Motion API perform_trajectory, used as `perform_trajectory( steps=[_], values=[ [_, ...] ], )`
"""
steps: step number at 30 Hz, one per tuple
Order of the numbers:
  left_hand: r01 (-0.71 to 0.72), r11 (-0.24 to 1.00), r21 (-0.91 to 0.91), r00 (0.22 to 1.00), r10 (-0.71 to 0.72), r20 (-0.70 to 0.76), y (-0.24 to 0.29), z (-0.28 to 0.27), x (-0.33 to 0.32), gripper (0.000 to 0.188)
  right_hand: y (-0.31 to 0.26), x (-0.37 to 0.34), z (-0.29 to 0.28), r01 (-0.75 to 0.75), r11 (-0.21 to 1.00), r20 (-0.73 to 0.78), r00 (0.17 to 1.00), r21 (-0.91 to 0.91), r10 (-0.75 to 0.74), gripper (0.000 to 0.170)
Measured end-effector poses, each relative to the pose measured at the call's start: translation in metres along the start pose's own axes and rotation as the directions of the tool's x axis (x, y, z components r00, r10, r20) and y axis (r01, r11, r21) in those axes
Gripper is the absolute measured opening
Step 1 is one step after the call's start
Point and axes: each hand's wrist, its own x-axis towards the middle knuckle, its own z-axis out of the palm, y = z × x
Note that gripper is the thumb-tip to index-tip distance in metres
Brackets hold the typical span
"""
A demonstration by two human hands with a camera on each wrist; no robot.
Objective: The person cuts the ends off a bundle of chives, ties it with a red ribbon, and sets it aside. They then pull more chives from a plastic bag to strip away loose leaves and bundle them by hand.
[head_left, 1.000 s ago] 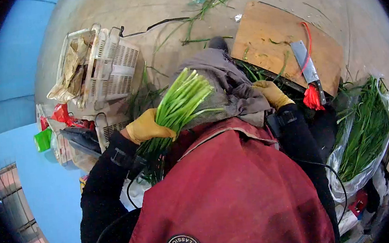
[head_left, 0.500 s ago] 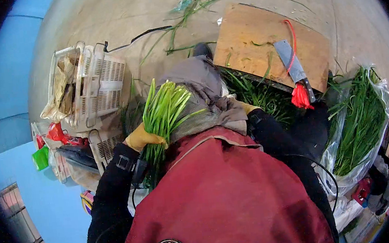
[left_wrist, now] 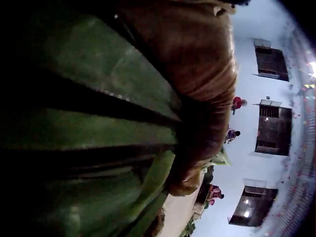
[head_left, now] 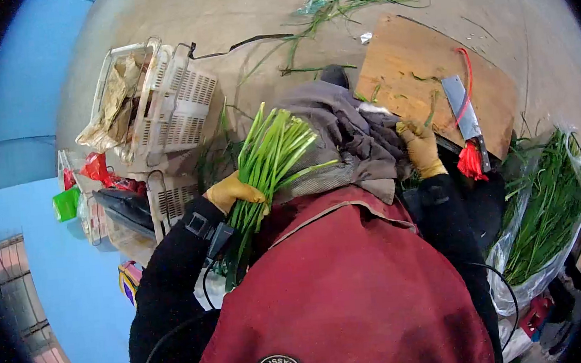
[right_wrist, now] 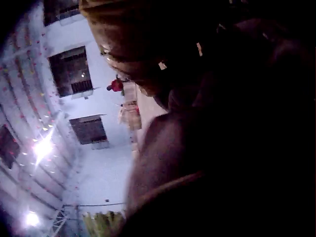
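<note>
My gloved left hand (head_left: 235,192) grips a thick bunch of garlic chives (head_left: 275,145). Their pale cut ends fan upward over my lap, and the darker leaves hang down beside the red apron (head_left: 352,265). Up close in the left wrist view, the glove's fingers (left_wrist: 197,143) wrap round broad flat leaves (left_wrist: 118,133). On the other side my gloved right hand (head_left: 422,149) holds the edge of a grey cloth (head_left: 362,138) bunched over my knees. In the dark right wrist view its curled fingers (right_wrist: 131,54) lie against that cloth.
A wooden board (head_left: 425,68) at front right carries a cleaver (head_left: 461,106) with a red cord. Beside it stands a plastic bag of loose greens (head_left: 545,202). White crates (head_left: 182,101) stand at left; stray leaves (head_left: 342,10) lie on the floor ahead.
My right hand has come up and outward at the cloth's edge, spreading the cloth rightward. The left hand keeps hold of the chives. The head view has swung about slightly.
</note>
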Motion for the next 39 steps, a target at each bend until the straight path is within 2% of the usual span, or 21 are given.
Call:
perform_trajectory(
  steps=[2,5,6,7,9,11,13,15,18,21,25,27,28,29,30,31,34,35,36,37,39],
  values=[
    [0.026,0.999,-0.044,0.999,-0.024,0.043,-0.001,0.001,-0.003,0.064,-0.043,-0.012,0.013,-0.002,0.988,0.048,0.999,0.151,-0.006,0.022],
    [0.023,1.000,-0.016,0.999,-0.023,0.040,-0.004,0.006,0.000,0.062,-0.122,-0.042,0.052,0.028,0.991,0.269,0.961,0.130,-0.063,0.024],
    [0.028,0.999,-0.020,0.999,-0.027,0.042,-0.002,0.010,0.001,0.058,-0.124,-0.042,0.064,0.271,0.956,0.373,0.881,0.110,-0.292,0.020],
    [0.029,1.000,0.000,0.998,-0.029,0.056,0.000,0.011,0.004,0.056,-0.128,-0.040,0.077,0.499,0.859,0.472,0.734,0.115,-0.489,0.017],
    [0.034,0.999,0.037,0.996,-0.037,0.082,0.003,0.014,0.008,0.053,-0.150,-0.044,0.108,0.699,0.710,0.713,0.454,0.087,-0.534,0.013],
    [0.063,0.994,0.089,0.995,-0.069,0.070,0.008,0.019,0.012,0.051,-0.130,-0.039,0.135,0.855,0.513,0.792,0.366,-0.078,-0.489,0.012],
    [0.066,0.991,0.116,0.997,-0.069,0.020,0.012,0.022,0.014,0.051,-0.113,-0.024,0.146,0.838,0.502,0.784,0.453,-0.213,-0.425,0.013],
    [0.028,0.993,0.112,1.000,-0.029,0.011,0.000,0.012,0.020,0.054,-0.101,-0.011,0.153,0.842,0.449,0.721,0.507,-0.299,-0.472,0.016],
    [0.005,0.993,0.119,0.999,-0.009,0.031,-0.005,0.005,0.028,0.057,-0.106,0.006,0.151,0.675,0.461,0.672,0.712,-0.577,-0.202,0.023],
    [-0.024,0.992,0.121,0.999,0.020,0.034,-0.011,0.003,0.029,0.057,-0.098,0.019,0.145,0.543,0.573,0.584,0.801,-0.614,-0.133,0.025],
    [-0.093,0.989,0.114,0.995,0.089,0.045,-0.007,0.014,0.023,0.056,-0.079,0.017,0.118,0.388,0.526,0.474,0.880,-0.757,0.033,0.028],
    [-0.090,0.992,0.089,0.995,0.085,0.053,-0.007,0.014,0.024,0.055,-0.039,0.019,0.084,0.274,0.639,0.385,0.922,-0.719,0.037,0.027],
    [-0.081,0.994,0.079,0.995,0.076,0.058,-0.012,0.009,0.027,0.054,-0.036,0.020,0.069,0.260,0.781,0.349,0.935,-0.568,-0.057,0.028],
    [-0.068,0.995,0.068,0.996,0.064,0.063,-0.018,0.003,0.029,0.054,-0.013,0.024,0.059,0.147,0.918,0.213,0.974,-0.368,-0.071,0.029],
    [-0.044,0.998,0.046,0.997,0.041,0.062,-0.024,-0.004,0.032,0.051,-0.037,0.014,0.058,0.028,0.990,0.248,0.969,-0.140,0.007,0.030],
    [-0.051,0.997,0.057,0.998,0.048,0.049,-0.023,-0.002,0.030,0.051,-0.071,0.000,0.060,-0.102,0.990,0.294,0.953,0.094,0.070,0.031],
    [-0.063,0.993,0.101,0.998,0.061,0.025,-0.007,0.016,0.028,0.049,-0.107,-0.031,0.087,0.168,0.971,0.399,0.913,-0.168,-0.089,0.029],
    [-0.059,0.992,0.112,0.998,0.058,0.018,-0.002,0.021,0.027,0.049,-0.130,-0.046,0.104,0.337,0.913,0.532,0.829,-0.231,-0.171,0.024],
    [-0.054,0.991,0.121,0.999,0.053,0.007,-0.002,0.024,0.026,0.049,-0.128,-0.045,0.117,0.560,0.722,0.646,0.735,-0.406,-0.207,0.021],
    [-0.050,0.992,0.115,0.999,0.050,-0.001,-0.003,0.023,0.026,0.049,-0.121,-0.041,0.125,0.738,0.451,0.754,0.629,-0.502,-0.190,0.019],
    [-0.047,0.993,0.106,0.999,0.049,-0.014,-0.008,0.018,0.030,0.051,-0.098,-0.024,0.130,0.726,0.455,0.707,0.661,-0.516,-0.252,0.020]
  ],
)
